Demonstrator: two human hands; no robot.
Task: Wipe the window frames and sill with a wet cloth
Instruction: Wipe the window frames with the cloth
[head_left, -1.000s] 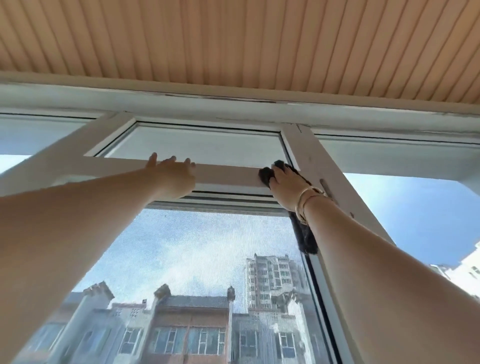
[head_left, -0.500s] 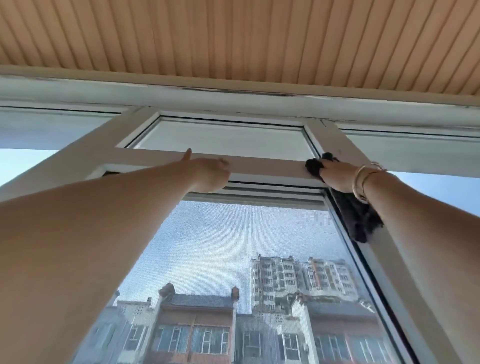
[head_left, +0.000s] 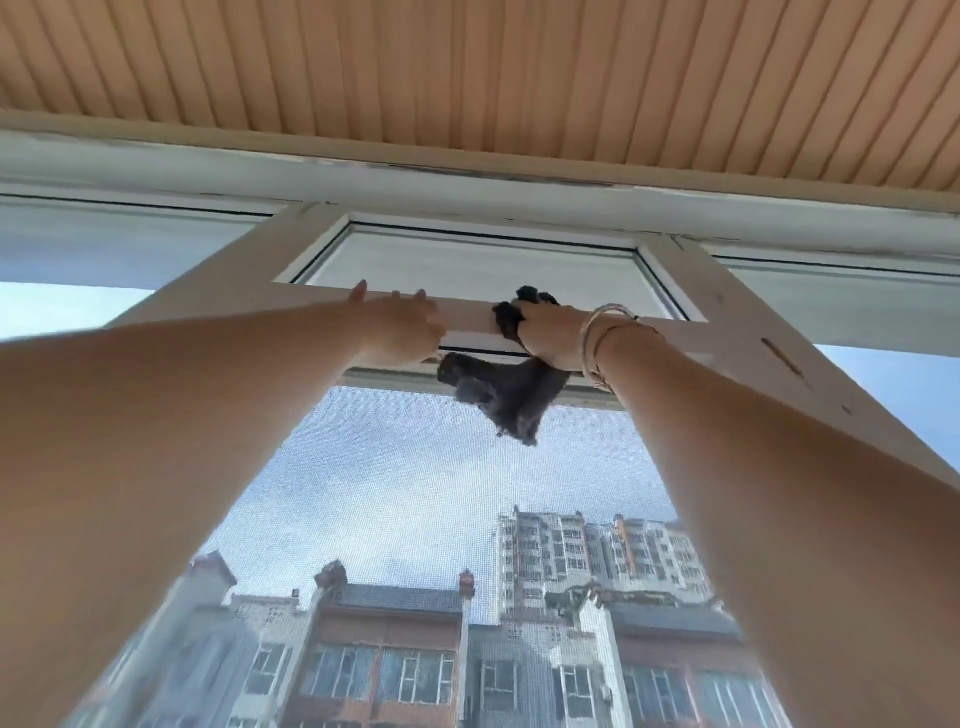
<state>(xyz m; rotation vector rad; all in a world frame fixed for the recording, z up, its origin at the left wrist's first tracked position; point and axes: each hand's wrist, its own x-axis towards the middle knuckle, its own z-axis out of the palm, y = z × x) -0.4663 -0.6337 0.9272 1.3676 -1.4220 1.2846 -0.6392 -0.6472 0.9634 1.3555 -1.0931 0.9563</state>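
The cloth (head_left: 511, 397) has been carried leftward along the crossbar (head_left: 470, 312) from the right upright (head_left: 737, 317) and now sits beside the left hand (head_left: 402, 330). It is gripped by the right hand (head_left: 550, 335), its tail hanging. The left hand rests on the bar, fingers hooked over it. This rail looks nearly wiped; the sill is out of view.
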